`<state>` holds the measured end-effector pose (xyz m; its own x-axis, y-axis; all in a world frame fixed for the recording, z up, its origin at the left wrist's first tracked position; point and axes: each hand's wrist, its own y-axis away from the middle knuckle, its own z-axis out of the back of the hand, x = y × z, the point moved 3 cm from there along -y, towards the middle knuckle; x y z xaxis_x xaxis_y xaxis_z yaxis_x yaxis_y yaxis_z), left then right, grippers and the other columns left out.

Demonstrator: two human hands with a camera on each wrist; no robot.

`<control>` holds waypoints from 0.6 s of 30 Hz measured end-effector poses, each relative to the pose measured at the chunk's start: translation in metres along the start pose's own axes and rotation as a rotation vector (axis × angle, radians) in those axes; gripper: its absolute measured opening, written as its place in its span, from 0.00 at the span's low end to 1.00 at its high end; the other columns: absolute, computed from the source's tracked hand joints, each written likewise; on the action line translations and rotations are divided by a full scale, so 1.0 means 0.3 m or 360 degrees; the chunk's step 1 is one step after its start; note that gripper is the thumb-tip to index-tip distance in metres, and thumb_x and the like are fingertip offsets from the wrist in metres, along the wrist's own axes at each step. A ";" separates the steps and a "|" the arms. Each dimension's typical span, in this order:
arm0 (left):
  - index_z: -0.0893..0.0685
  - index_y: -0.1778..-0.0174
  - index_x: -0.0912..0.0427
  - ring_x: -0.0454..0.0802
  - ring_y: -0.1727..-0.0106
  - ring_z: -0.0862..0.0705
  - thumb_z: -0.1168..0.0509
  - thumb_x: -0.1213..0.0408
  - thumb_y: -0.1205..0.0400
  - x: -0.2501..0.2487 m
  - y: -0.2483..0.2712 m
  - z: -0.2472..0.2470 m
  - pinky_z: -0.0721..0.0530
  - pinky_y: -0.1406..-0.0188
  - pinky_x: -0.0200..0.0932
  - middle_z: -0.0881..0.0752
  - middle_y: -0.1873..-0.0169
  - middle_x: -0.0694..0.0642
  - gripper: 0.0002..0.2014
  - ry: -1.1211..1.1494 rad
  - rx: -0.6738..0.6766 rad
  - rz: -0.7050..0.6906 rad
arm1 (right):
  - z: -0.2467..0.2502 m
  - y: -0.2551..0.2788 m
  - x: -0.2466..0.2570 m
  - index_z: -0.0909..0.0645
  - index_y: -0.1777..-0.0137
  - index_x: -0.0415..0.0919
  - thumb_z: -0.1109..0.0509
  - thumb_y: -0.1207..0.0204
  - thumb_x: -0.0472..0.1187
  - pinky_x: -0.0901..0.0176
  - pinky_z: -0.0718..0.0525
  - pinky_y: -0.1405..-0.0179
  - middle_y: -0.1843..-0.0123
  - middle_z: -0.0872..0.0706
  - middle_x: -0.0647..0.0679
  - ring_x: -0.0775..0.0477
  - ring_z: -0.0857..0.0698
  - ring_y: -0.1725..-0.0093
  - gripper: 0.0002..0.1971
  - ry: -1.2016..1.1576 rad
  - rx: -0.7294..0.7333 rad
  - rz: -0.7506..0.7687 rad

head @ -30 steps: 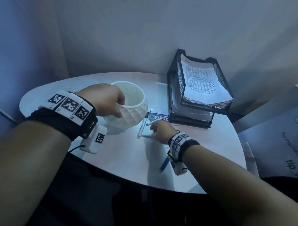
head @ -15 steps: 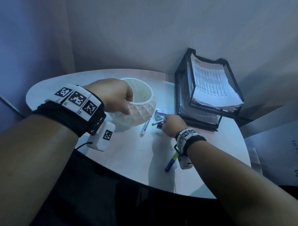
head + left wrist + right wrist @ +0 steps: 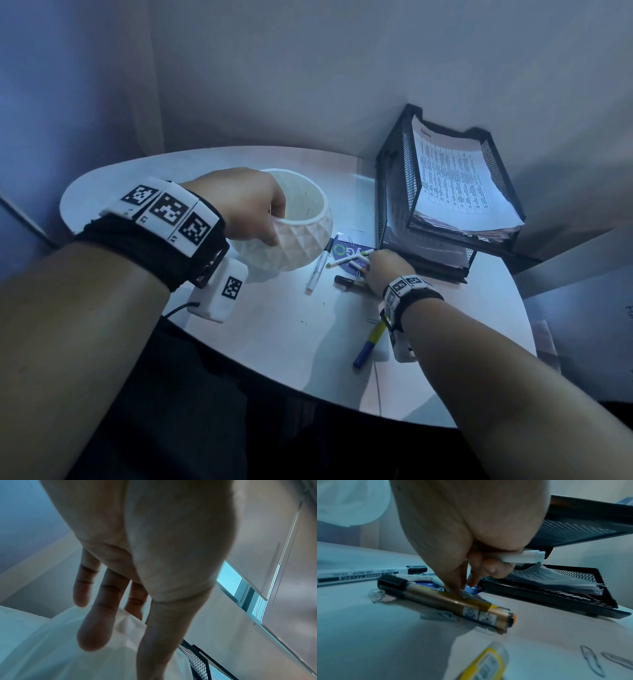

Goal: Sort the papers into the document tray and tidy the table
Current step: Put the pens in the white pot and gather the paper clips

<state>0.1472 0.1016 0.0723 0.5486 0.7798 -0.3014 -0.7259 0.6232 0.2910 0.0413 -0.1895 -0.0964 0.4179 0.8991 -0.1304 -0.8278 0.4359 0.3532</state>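
Observation:
My left hand point(image 3: 253, 205) grips the rim of a white faceted pot point(image 3: 301, 246) standing on the round white table point(image 3: 274, 342). In the left wrist view its fingers point(image 3: 96, 615) lie on the pot point(image 3: 42, 649). My right hand point(image 3: 380, 270) is low beside the black mesh document tray point(image 3: 409, 164), whose top tier holds printed papers point(image 3: 455, 181). Its curled fingers hold a white pen point(image 3: 522, 558), while two fingertips touch a gold-brown marker point(image 3: 447, 601) lying on the table.
A whiteboard marker point(image 3: 318, 270), a green-capped pen point(image 3: 349, 258) and a blue card point(image 3: 346, 251) lie between pot and tray. A blue and yellow pen point(image 3: 368, 346) lies under my right wrist. Paper clips point(image 3: 376, 596) are scattered about. Walls close off the back.
My right hand moved from beside the whiteboard marker toward the tray and closed on a white pen. The left hand keeps its grip on the pot.

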 end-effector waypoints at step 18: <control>0.12 0.54 0.41 0.43 0.57 0.18 0.19 0.49 0.26 -0.067 0.015 -0.042 0.25 0.65 0.42 0.16 0.59 0.40 0.10 -0.0086 0.0077 -0.0097 | 0.536 0.193 0.200 0.29 0.60 0.42 0.47 0.18 0.26 0.46 0.20 0.54 0.67 0.25 0.45 0.45 0.21 0.66 0.14 -0.3223 -0.0219 0.0216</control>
<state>0.1276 0.0880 0.0682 0.6137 0.7417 -0.2707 -0.6706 0.6706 0.3173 0.0788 -0.1166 0.0651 0.0169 -0.3629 0.9317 -0.8598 0.4703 0.1988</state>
